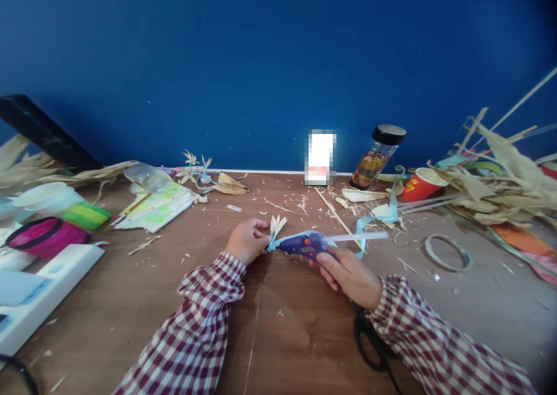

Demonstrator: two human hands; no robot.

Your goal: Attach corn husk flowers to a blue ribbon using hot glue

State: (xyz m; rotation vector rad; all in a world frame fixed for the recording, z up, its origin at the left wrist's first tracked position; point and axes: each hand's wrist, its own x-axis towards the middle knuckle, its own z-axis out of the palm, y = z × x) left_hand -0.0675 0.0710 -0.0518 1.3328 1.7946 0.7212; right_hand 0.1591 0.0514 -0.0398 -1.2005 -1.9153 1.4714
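Note:
My right hand (348, 270) is wrapped round a blue hot glue gun (300, 244), with a clear glue stick (361, 236) poking out of its back end. The gun's nozzle points left, at the base of a small corn-husk flower (277, 227) with pale, pointed petals. My left hand (249, 241) pinches that flower near its base, where light blue ribbon is wrapped. A loose length of the light blue ribbon (361, 228) trails behind the gun to the right. Whether the nozzle touches the flower I cannot tell.
Dried corn husks (500, 174) are heaped at the right, beside a red paper cup (424, 184) and a tilted bottle (378, 157). A tape roll (448, 253) lies nearer. At left are a white power strip (52, 296) and a painted sheet (156, 206). A black cable (369, 348) runs under my right wrist.

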